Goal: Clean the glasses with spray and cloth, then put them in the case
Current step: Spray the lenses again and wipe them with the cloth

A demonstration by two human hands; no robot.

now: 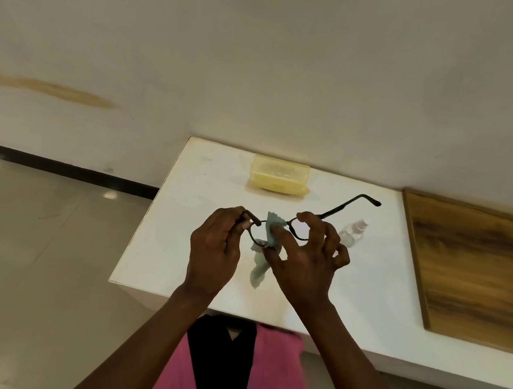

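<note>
We look down at a white table (366, 288) set against a pale wall, with a wooden panel (481, 270) lying along its right edge. We stand at the table's near edge, pink and black clothing (271, 377) showing below our arms

Near the table's far edge sits the yellow case (279, 175); it looks closed, though we cannot be sure. Nothing is inside it that we can make out, so we judge the putting-away step not yet done

Held up over the middle of the table are the dark-framed glasses (337, 210), one temple arm unfolded and pointing toward the far right corner. Our left hand (214, 247) pinches the left end of the frame. Our right hand (304, 265) pinches the light blue cloth (272, 228) against the left lens, thumb and forefinger on either side, the other fingers spread loosely. The cloth's loose tail hangs down between the two hands

Smallest, the clear spray bottle (354, 232) lies on its side on the table just right of our right hand, untouched

We judge the task about midway: spraying seems finished, wiping is under way on one lens, and the other lens, folding the arms and casing the glasses remain
</note>
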